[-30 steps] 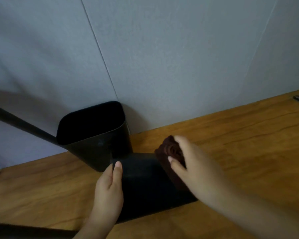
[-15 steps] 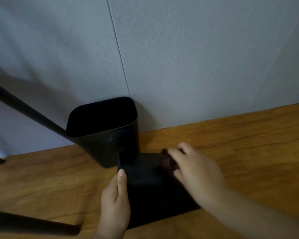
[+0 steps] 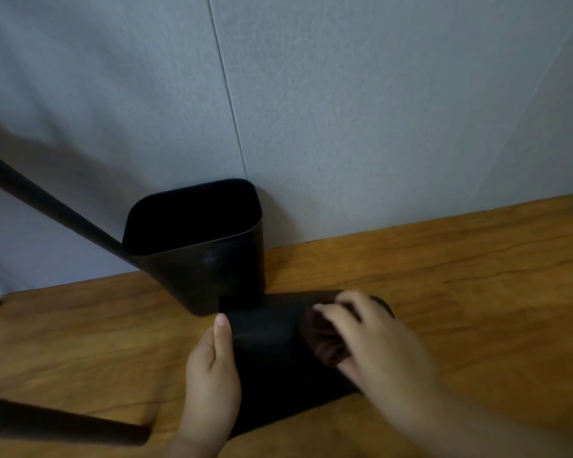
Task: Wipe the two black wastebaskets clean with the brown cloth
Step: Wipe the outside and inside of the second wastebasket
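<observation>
Two black poles (image 3: 50, 206) cross the left of my view, one slanting down behind the upright wastebasket (image 3: 205, 249), the other lying blurred along the bottom edge. A grey wall (image 3: 344, 110) with a thin vertical seam rises behind the wooden table (image 3: 460, 285), and the upright wastebasket stands at its foot, open mouth up, dark and bare inside.

The second wastebasket (image 3: 272, 352) lies on its side on the table just in front of the upright one, its near end towards me, matte black with a faint sheen. My left hand (image 3: 212, 371) rests against its left side, thumb straight along the edge; the other fingers are hidden behind it, so I cannot tell how they lie. My right hand (image 3: 374, 345) has its fingers curled over the bunched brown cloth (image 3: 325, 342), pressing it onto the wastebasket's upper face towards its right side.

Compared with half a second ago, the cloth shows more from under my right hand, which has slid a little nearer to me along the wastebasket; my left hand sits where it was.
</observation>
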Motion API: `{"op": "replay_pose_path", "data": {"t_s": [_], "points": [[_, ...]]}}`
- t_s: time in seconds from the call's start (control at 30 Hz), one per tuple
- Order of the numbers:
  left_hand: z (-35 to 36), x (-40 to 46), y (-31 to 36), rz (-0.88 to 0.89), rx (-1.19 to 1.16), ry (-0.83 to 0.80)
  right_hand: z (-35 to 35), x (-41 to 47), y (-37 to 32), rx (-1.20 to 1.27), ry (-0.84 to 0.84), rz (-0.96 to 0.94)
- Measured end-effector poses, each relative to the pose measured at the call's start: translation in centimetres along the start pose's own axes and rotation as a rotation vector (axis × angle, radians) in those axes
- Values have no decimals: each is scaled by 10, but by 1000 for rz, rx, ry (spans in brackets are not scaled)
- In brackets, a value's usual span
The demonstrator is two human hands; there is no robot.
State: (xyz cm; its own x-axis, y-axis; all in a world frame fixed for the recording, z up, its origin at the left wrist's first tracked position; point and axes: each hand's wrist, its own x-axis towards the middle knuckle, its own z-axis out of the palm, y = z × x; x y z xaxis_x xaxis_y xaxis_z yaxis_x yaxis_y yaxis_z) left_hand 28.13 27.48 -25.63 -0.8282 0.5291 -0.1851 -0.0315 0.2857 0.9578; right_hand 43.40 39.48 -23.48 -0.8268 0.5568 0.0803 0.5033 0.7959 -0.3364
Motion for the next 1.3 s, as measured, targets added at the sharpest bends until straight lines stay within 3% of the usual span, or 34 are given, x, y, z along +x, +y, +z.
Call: {"op": "replay_pose_path", "data": {"t_s": [0.2, 0.3, 0.47, 0.53, 0.67, 0.73, 0.97, 1.03, 1.17, 1.3], "points": [[-3, 7, 7, -137, -23, -7, 0, 2, 33, -50, 93, 265], [-3, 11, 9, -189, -29, 11, 4, 8, 6, 28, 97, 165], [-3, 11, 10, -250, -34, 53, 25, 3, -23, 83, -13, -175], [-6, 13, 10, -256, -41, 73, 28, 0, 0, 40, 0, -117], [-8, 17, 10, -263, -34, 86, 20, 0, 53, 15, 132, 185], [-5, 19, 11, -257, -42, 75, 22, 2, 52, 50, 192, 216], [3, 22, 16, -277, -71, 65, 43, -1, -4, 154, 87, -167], [1, 23, 17, -286, -76, 67, 44, -1, 17, 129, 127, -92], [-1, 25, 17, -300, -95, 110, 33, 3, 65, 105, 229, 255], [-3, 25, 20, -332, -188, 52, 35, 8, 70, 94, 242, 250]]}}
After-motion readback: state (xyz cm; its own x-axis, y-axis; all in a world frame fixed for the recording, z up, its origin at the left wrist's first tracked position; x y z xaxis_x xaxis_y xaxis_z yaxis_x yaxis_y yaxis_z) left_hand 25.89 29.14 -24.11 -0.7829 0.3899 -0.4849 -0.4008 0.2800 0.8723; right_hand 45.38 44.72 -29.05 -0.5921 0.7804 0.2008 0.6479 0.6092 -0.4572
